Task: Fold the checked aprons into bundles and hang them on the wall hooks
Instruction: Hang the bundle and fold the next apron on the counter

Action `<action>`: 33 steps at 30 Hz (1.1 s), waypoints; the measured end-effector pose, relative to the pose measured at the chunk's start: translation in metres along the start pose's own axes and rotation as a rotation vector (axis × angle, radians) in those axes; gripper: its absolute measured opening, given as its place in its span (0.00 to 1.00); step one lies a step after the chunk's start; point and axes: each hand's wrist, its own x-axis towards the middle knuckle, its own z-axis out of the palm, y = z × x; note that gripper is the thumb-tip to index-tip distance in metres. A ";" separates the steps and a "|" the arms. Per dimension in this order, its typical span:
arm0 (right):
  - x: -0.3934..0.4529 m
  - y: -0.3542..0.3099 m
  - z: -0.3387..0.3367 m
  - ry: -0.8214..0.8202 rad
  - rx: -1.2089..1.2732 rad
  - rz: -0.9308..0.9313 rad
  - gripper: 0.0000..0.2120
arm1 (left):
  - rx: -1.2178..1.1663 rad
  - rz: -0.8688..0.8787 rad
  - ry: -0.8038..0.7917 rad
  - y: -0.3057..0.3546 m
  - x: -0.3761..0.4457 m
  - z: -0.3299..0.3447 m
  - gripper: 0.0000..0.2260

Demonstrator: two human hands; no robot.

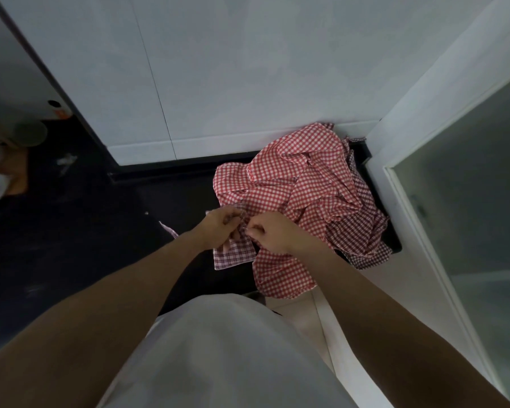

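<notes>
White shirt front fills my lower view. Beyond it, my left hand and right hand each pinch a small folded checked piece between curled fingers. Heaped red checked aprons lie just behind, on the dark counter.

Both arms outstretched, left grip and right grip pinching.
</notes>
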 end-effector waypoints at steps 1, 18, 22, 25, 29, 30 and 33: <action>0.000 -0.002 -0.002 -0.016 -0.040 -0.013 0.10 | 0.008 -0.007 -0.021 0.001 0.001 0.000 0.14; -0.002 -0.011 -0.015 0.027 0.109 -0.118 0.05 | 0.157 -0.224 -0.349 0.015 0.005 0.003 0.15; -0.005 0.006 -0.004 0.071 0.049 -0.115 0.11 | 0.041 -0.248 -0.358 0.017 0.004 0.001 0.18; -0.004 0.007 0.006 0.165 0.036 -0.069 0.15 | -0.093 -0.268 -0.376 0.017 0.004 0.000 0.16; -0.004 0.008 0.013 0.186 0.116 -0.048 0.05 | -0.206 -0.294 -0.243 0.009 0.007 -0.002 0.14; -0.003 0.009 0.014 0.206 0.154 -0.052 0.04 | -0.206 -0.294 -0.225 0.008 0.008 -0.001 0.14; -0.001 0.008 0.014 0.242 0.191 -0.027 0.07 | -0.197 -0.309 -0.231 0.011 0.008 0.001 0.14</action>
